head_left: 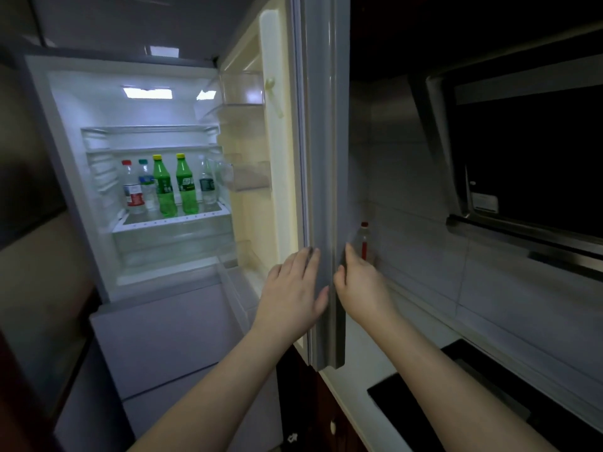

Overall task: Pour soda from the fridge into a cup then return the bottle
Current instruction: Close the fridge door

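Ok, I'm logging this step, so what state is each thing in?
Fridge door: open.
Fridge light: on.
Green bottles: upright, capped, on the shelf.
Left hand: flat on the door's inner edge.
Right hand: on its outer edge.

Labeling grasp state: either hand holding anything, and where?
Both on the fridge door edge: left hand flat on its inner side, right hand curled round the outer.

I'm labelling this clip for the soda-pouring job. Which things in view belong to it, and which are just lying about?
Belongs to the job:
- two green soda bottles
- fridge door
- left hand
- right hand

Just lying about:
- red-capped bottle and two clear bottles
- bottle on the counter
- cooktop
- range hood
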`<state>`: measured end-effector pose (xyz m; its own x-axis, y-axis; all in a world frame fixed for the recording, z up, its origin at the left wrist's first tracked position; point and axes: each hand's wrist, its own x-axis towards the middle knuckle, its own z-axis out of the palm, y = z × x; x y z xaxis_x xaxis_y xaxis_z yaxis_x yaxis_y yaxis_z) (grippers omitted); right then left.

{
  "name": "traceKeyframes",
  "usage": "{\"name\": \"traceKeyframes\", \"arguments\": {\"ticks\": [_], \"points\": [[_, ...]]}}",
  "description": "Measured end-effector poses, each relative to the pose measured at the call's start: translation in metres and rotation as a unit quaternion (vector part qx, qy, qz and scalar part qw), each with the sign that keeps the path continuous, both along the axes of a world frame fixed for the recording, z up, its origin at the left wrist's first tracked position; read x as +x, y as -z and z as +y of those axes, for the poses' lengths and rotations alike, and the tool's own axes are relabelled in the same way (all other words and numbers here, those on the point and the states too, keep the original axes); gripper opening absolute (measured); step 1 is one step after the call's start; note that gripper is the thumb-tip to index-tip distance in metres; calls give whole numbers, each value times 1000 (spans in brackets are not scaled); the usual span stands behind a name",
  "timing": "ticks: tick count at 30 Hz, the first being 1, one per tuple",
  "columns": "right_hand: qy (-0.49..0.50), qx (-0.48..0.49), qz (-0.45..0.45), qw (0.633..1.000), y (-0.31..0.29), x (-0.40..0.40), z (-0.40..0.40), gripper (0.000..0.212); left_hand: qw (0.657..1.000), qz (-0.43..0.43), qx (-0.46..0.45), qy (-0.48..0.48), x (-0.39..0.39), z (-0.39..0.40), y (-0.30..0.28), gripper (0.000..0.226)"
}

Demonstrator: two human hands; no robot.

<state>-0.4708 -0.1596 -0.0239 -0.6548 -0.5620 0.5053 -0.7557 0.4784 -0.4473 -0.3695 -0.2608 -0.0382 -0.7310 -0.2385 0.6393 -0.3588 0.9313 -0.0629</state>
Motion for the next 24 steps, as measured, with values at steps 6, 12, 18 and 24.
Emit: {"name": "traceKeyframes", "arguments": {"ticks": [6,12,18,24], "points": [[-45,-99,15,994,9,-2,0,48,996,87,19,-5,5,-3,-1,61],[-115,-181,41,976,27,14,-21,52,979,180,51,-76,18,-4,1,57],[-232,-183,35,955,39,35,-51,50,957,221,113,-150,44,-11,15,60],[-329,-111,121,930,45,46,-85,57,950,211,59,-225,80,-41,18,68]]}}
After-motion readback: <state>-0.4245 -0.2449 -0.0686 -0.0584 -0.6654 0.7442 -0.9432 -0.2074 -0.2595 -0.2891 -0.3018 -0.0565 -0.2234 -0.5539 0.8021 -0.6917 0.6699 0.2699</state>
